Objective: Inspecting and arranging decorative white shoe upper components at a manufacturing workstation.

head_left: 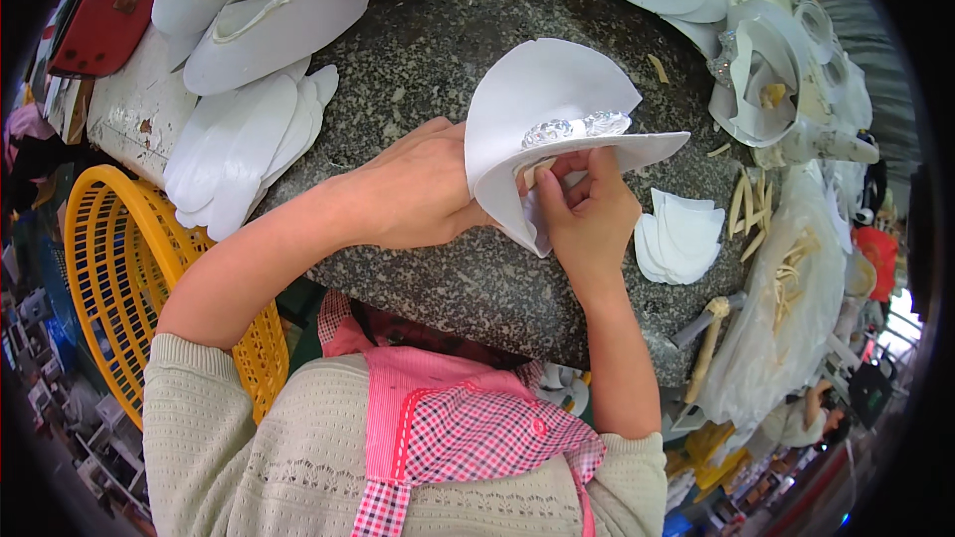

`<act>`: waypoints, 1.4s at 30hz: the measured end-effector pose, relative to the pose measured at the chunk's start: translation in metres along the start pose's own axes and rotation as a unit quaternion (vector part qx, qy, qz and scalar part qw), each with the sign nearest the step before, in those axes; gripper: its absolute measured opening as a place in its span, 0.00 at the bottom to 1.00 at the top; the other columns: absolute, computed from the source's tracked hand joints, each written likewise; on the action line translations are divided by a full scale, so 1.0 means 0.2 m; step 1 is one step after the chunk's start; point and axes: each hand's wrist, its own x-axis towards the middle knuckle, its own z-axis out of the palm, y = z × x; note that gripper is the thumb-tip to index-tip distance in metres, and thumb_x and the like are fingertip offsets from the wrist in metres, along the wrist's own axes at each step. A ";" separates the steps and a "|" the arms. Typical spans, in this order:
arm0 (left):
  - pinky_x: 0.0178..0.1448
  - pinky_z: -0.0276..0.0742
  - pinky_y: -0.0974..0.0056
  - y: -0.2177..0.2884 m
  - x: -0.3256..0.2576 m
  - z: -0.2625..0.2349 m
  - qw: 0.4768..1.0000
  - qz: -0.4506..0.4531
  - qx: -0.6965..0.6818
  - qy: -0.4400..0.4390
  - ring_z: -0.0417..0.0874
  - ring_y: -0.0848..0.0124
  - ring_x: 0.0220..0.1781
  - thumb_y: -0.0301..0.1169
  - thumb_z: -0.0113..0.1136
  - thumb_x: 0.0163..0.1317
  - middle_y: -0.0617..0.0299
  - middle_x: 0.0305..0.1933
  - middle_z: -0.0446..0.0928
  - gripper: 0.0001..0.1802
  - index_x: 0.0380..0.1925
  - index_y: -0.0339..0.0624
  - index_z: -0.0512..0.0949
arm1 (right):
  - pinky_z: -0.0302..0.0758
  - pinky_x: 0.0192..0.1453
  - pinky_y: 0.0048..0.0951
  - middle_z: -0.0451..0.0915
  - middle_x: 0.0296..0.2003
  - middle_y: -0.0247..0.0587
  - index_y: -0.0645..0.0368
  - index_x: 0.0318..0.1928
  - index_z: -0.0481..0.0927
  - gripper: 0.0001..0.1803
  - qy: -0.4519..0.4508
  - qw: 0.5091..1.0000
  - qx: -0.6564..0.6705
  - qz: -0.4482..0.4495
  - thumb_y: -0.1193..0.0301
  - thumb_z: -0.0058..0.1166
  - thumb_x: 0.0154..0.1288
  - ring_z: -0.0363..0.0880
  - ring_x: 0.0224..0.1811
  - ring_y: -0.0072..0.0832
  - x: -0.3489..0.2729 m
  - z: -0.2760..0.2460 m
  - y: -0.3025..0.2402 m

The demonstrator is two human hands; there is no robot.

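A white shoe upper (552,89), curved and trimmed with a sparkling silver ornament (577,128), is held up above the stone tabletop. My left hand (423,189) is closed on its left side, with the fingertips hidden behind the white material. From the right, my right hand (594,214) reaches under the ornamented edge, thumb and fingers closed on the upper. A small beige piece (534,173) shows beside the right thumb; whether the fingers pinch it too I cannot tell. Close to my right wrist lies a small stack of white rounded pieces (680,239).
White sole-shaped pieces (244,139) lie fanned at left, below white shoes (284,25). More white parts (766,70) crowd the far right. Beige strips (748,209), a hammer (708,338) and a plastic bag (786,308) lie right. A yellow basket (124,268) stands left.
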 end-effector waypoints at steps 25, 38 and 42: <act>0.52 0.69 0.57 0.03 0.03 0.00 0.994 -0.026 -0.099 0.040 0.75 0.57 0.47 0.23 0.64 0.46 0.57 0.40 0.76 0.14 0.34 0.40 0.73 | 0.65 0.25 0.21 0.71 0.29 0.36 0.63 0.38 0.80 0.11 -0.094 0.958 0.254 -0.097 0.81 0.54 0.52 0.67 0.22 0.19 -0.02 -0.19 0.18; 0.49 0.72 0.52 0.02 0.03 0.01 0.997 -0.005 -0.064 0.048 0.76 0.48 0.45 0.31 0.61 0.51 0.46 0.40 0.76 0.18 0.43 0.39 0.73 | 0.72 0.21 0.30 0.76 0.27 0.30 0.50 0.35 0.79 0.10 0.017 0.926 -0.266 -0.267 0.72 0.58 0.48 0.75 0.17 0.34 0.03 -0.08 0.07; 0.49 0.72 0.52 0.01 0.04 0.02 0.996 -0.003 -0.078 0.039 0.75 0.48 0.45 0.31 0.61 0.51 0.46 0.43 0.75 0.19 0.44 0.39 0.72 | 0.73 0.21 0.30 0.75 0.22 0.33 0.53 0.36 0.78 0.13 0.003 0.932 -0.256 -0.257 0.72 0.55 0.45 0.78 0.19 0.31 0.08 -0.07 0.06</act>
